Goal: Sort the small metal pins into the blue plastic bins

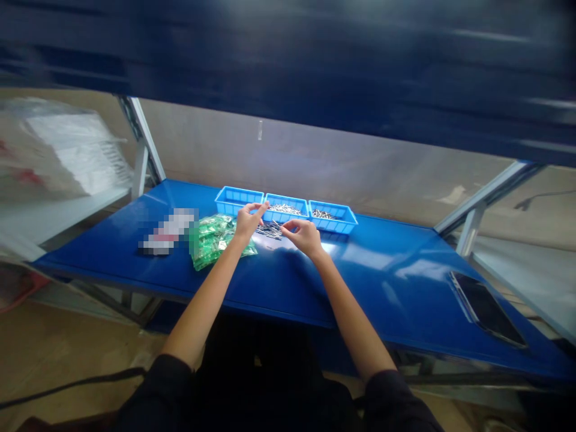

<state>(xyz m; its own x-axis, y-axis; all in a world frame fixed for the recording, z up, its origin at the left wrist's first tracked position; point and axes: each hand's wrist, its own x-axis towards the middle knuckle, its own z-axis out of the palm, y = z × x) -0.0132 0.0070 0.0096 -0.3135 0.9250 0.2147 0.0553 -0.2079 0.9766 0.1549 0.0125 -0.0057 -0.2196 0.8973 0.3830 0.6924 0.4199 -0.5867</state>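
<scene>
My left hand (pixel 249 222) is just in front of the bins, its index finger stretched out and its thumb apart below. I see nothing held in it. Thumb and fingertips of my right hand (pixel 306 237) come together in a pinch at the edge of a pile of thin dark and silver metal pieces (pixel 270 230). What that pinch holds is too small to make out. The pile lies on the blue tabletop between both hands. Green-printed clear plastic bags (pixel 209 243) lie beside my left forearm, partly hidden by it.
Behind the pile stand three joined blue bins: the left bin (pixel 236 201), the middle bin (pixel 290 217) and the right bin (pixel 339 226). Small metal pieces show in the middle and right ones. A phone (pixel 488 309) lies far right. A blue shelf (pixel 288 66) overhangs the table.
</scene>
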